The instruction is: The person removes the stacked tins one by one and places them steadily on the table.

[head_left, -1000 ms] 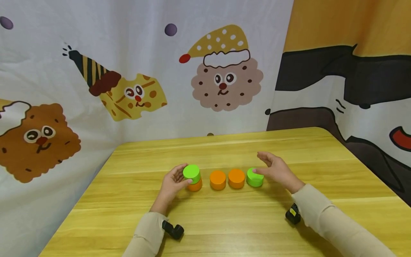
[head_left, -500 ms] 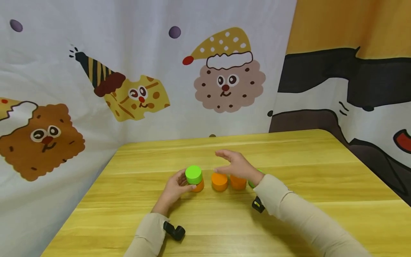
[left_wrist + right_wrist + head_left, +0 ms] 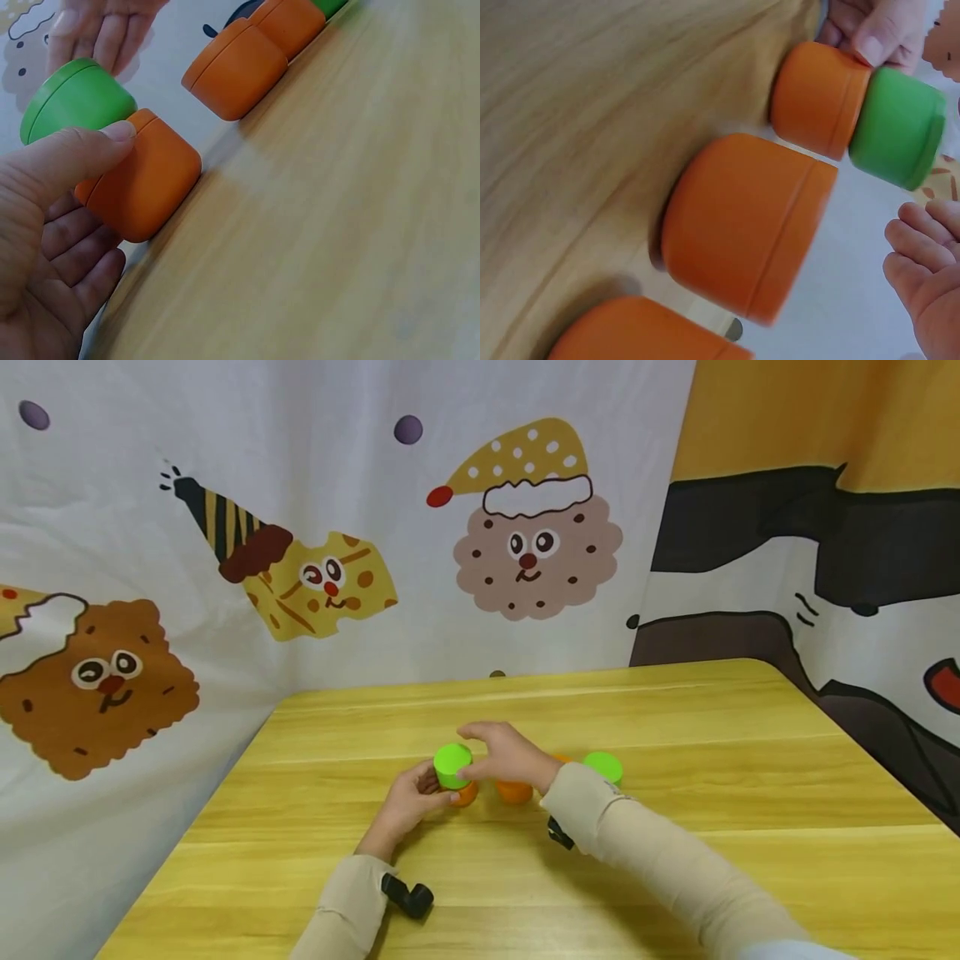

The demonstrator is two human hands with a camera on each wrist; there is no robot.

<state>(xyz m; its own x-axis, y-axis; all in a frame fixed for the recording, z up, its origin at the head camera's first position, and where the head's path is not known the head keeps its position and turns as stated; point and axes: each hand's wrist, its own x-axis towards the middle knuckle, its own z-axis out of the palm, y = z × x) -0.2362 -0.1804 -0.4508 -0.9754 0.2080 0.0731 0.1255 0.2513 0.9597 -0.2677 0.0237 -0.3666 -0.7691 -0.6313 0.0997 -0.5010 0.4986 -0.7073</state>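
At the left of the row, a green lidded jar (image 3: 450, 766) sits on top of an orange lidded jar (image 3: 146, 180). My left hand (image 3: 405, 803) holds that orange jar from the side, thumb near its rim and fingers behind. My right hand (image 3: 510, 756) is beside the upper green jar, fingers extended. In the right wrist view, the right fingers (image 3: 922, 244) appear apart from the green jar. A second orange jar (image 3: 742, 217) stands just right of the stack, below the right hand in the head view.
Farther right stand a third orange jar (image 3: 291, 26), mostly hidden by the right arm in the head view, and another green jar (image 3: 603, 768). The wooden table (image 3: 480, 885) meets a cartoon-printed curtain (image 3: 337, 660) at its back edge.
My right hand has moved left from the far-right green jar, over the orange jars, to the stacked green jar. The left hand keeps its hold on the stack's lower jar.
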